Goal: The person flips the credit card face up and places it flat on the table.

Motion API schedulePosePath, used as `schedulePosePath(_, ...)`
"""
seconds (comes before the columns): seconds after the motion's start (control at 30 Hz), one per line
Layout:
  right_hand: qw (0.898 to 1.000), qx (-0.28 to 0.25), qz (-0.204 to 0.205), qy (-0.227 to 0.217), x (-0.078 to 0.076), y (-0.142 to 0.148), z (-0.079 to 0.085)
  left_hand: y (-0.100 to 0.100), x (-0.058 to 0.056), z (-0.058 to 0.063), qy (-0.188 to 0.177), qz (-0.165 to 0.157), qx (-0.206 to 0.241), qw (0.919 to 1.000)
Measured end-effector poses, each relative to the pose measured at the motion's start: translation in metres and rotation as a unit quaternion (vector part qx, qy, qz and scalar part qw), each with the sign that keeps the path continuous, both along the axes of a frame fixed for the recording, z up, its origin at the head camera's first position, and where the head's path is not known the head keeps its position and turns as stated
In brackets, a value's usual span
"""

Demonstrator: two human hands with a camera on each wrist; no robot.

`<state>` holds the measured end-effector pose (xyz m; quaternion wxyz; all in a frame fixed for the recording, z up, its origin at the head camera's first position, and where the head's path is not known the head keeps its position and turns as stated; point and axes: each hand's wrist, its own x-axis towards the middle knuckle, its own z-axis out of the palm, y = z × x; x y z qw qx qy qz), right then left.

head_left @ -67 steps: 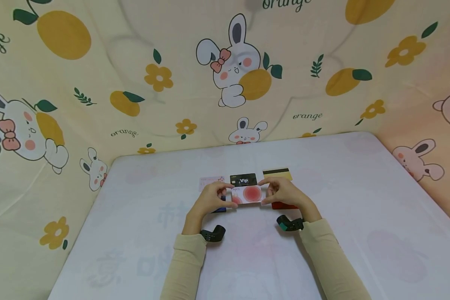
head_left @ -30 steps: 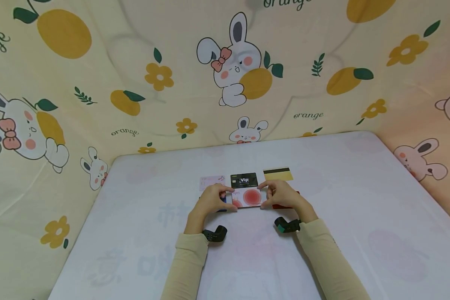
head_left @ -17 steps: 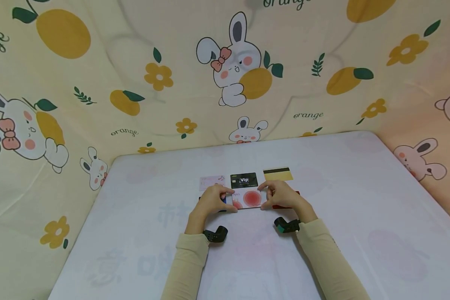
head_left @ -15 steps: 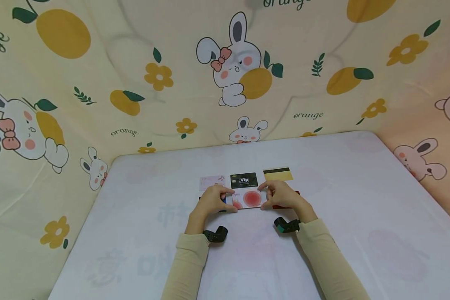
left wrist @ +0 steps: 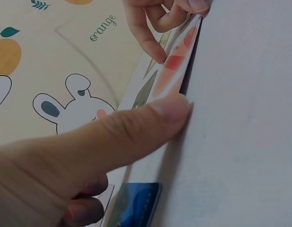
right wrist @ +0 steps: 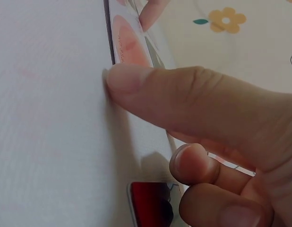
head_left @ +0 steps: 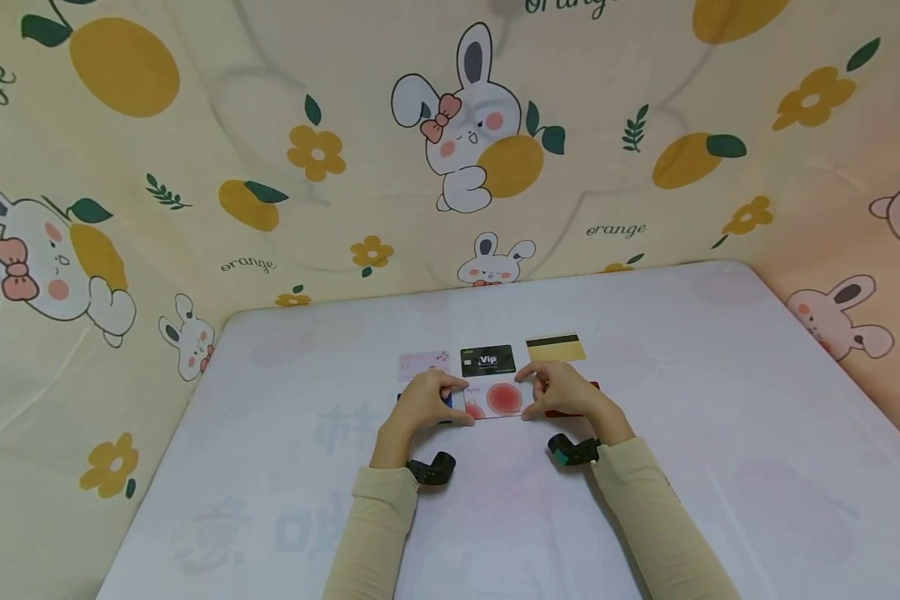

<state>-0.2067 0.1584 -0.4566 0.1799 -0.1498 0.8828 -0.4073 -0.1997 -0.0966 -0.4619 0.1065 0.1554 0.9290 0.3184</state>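
Note:
A white card with pink-red circles (head_left: 504,398) is between my two hands in the head view. My left hand (head_left: 422,402) pinches its left side, thumb at the near corner and index finger at the far one. On the right side, my right hand (head_left: 567,388) grips it the same way. A dark strip of shadow lies along the card's near edge in both wrist views. Directly beyond it lies a black Vip card (head_left: 487,360). A blue card (left wrist: 136,203) is partly hidden by my left hand, and a red card (right wrist: 150,203) by my right.
A pale pink card (head_left: 423,363) lies at the back left of the group, and a gold card with a black stripe (head_left: 557,348) at the back right. All rest on a white-covered table (head_left: 270,467). A patterned cloth (head_left: 390,167) rises behind the table.
Both hands have drawn the white card slightly toward me and down, uncovering more of the black Vip card. Over the last half second hands and card have barely moved.

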Motion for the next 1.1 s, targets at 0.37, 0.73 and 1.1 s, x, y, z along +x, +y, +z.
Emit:
schedulePosePath(0.37, 1.000, 0.005, -0.001, 0.000, -0.001, -0.002, 0.002, -0.001, -0.001, 0.003, 0.000, 0.001, -0.006, 1.0000)
schedulePosePath(0.73, 1.000, 0.010, -0.002, 0.013, -0.003, -0.004, 0.005, -0.001, -0.002, 0.008, 0.001, -0.004, -0.001, 1.0000)
schedulePosePath(1.1, 1.000, 0.006, -0.018, 0.022, -0.005, 0.009, 0.003, 0.017, -0.003, 0.009, 0.004, -0.028, 0.017, 0.9995)
